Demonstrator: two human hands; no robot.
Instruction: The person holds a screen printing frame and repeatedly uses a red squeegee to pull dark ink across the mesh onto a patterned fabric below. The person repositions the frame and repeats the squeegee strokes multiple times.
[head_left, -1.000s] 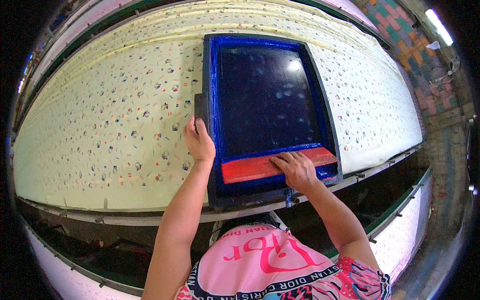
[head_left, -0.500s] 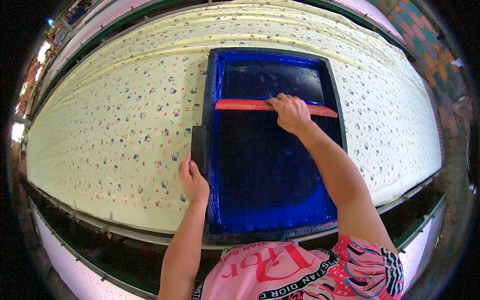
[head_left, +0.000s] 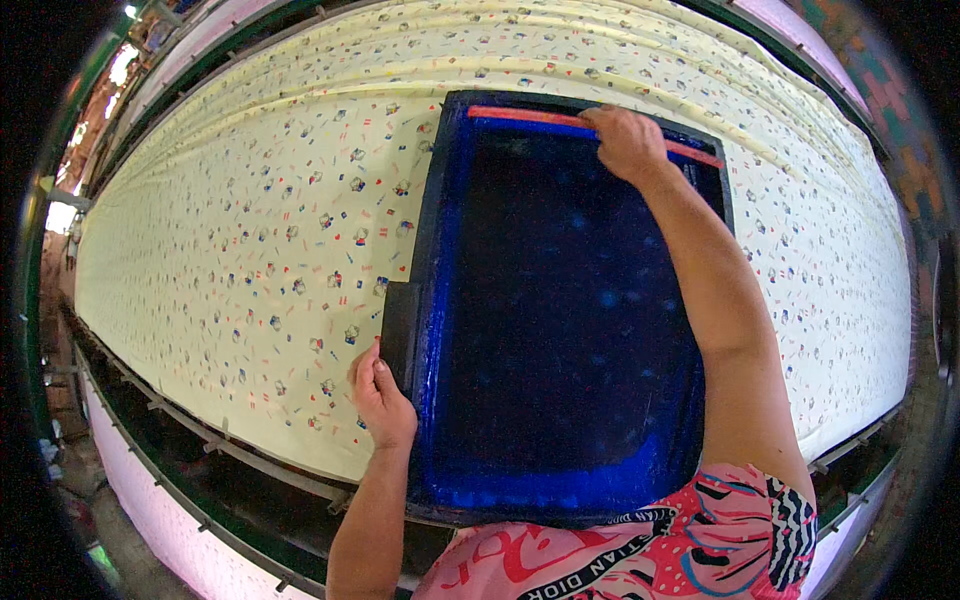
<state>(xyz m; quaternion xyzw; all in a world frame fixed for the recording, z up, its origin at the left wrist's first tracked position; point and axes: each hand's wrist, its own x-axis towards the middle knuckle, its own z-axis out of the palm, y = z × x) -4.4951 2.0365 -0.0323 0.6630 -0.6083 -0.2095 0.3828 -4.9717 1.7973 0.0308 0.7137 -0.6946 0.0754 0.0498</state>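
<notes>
A dark screen-printing frame [head_left: 436, 200] lies over pale yellow printed fabric [head_left: 250, 240]. Blue ink [head_left: 540, 487] coats its near end and inner edges; the mesh between looks almost black. My right hand [head_left: 628, 145] grips a long red squeegee [head_left: 530, 117] around its middle, close against the frame's far side. My left hand [head_left: 385, 405] is closed on a dark block-like handle [head_left: 400, 325] that sticks out from the frame's left side. The palm hides part of that grip.
Small coloured motifs cover the fabric, which is wrinkled toward the far edge. A metal rail [head_left: 250, 455] runs along the table's near side. Further pale pink tables [head_left: 170, 500] stand near and far, and brick paving [head_left: 875, 110] shows at upper right.
My right hand has pushed the squeegee away from me, from the upper part of the screen to its far end. My left hand keeps its hold; the whole view has shifted somewhat.
</notes>
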